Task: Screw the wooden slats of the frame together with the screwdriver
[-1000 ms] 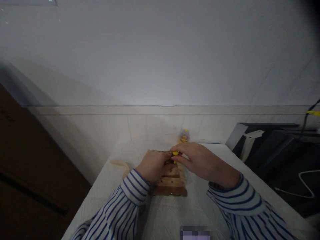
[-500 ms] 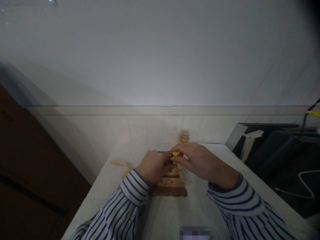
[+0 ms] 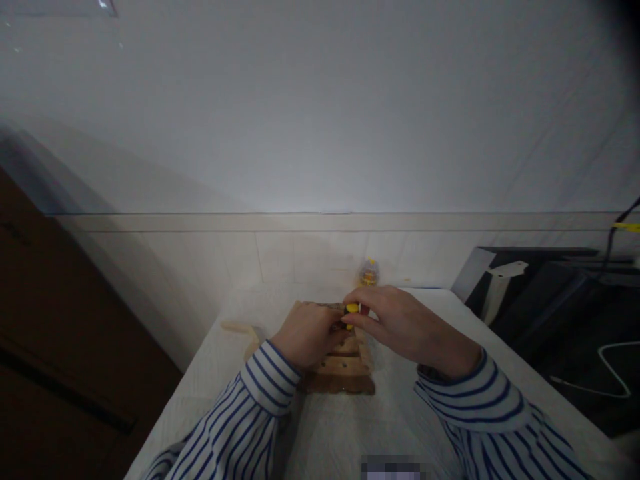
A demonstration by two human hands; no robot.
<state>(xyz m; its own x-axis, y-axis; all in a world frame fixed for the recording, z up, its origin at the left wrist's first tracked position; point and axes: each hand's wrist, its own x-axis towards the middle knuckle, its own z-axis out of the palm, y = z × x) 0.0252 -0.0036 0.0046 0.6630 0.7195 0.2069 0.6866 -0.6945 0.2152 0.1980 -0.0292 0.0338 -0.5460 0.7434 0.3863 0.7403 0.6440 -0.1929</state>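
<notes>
Pale wall (image 3: 320, 120) rises beyond the hands, and a white-covered table (image 3: 390, 420) lies under them. Between and below the hands sits the stepped wooden piece (image 3: 345, 365), dotted with holes. The left hand (image 3: 311, 333) lies over its upper part, fingers curled, probably to steady it; whether they close tightly is hidden. The right hand (image 3: 405, 327) pinches a small yellow-and-black object (image 3: 353, 309) between thumb and fingers, right beside the left fingertips, a grip that seems chosen for fine control. An angled wooden part (image 3: 243, 328) rests left of the left hand; a clear container (image 3: 369, 272) stands just beyond the right.
</notes>
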